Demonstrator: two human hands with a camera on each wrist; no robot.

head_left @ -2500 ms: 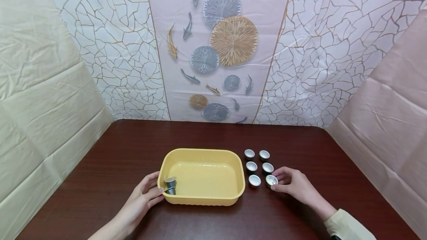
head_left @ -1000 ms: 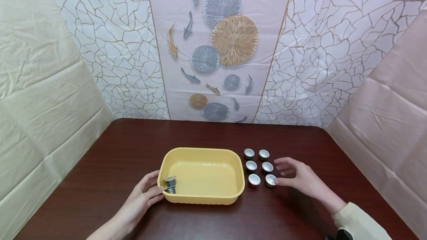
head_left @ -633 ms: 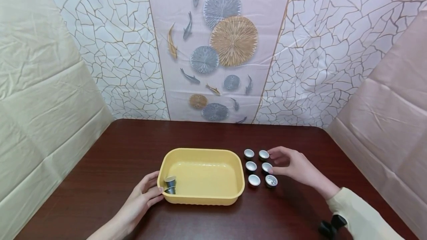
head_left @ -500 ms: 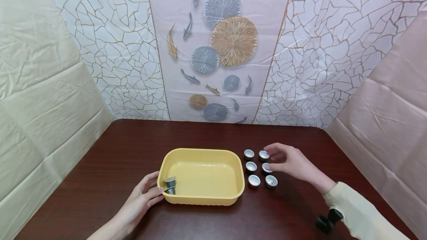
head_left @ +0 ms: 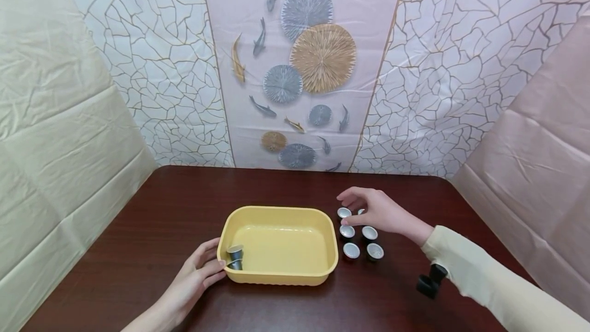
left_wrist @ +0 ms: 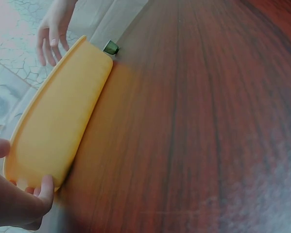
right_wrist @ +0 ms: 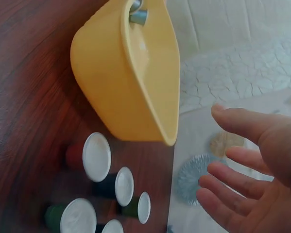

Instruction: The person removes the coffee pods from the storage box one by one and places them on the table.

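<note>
My left hand (head_left: 195, 270) grips the left end of a yellow plastic tub (head_left: 276, 278), its thumb at the rim and its fingers against the outer wall. Two coffee capsules (head_left: 235, 253) lie in the tub's near left corner. Right of the tub, several foil-topped coffee capsules stand lids up in two columns. My right hand (head_left: 375, 210) hovers over the back of this group, thumb and fingers spread, holding nothing. Below its fingertips are the back-left capsule (head_left: 344, 213) and the one in front (head_left: 347, 231). The right wrist view shows red, dark and green capsule bodies, with a white-lidded red capsule (right_wrist: 96, 156) nearest the tub.
All stands on a dark red-brown wooden table (head_left: 286, 311). A patterned cloth (head_left: 286, 117) hangs behind its back edge, with pale cloth sides left and right. A black device (head_left: 430, 282) hangs at my right sleeve.
My right hand has moved from the front-right capsule back and to the left over the group, partly covering the back-right capsule. The left hand, tub and capsules have stayed in place.
</note>
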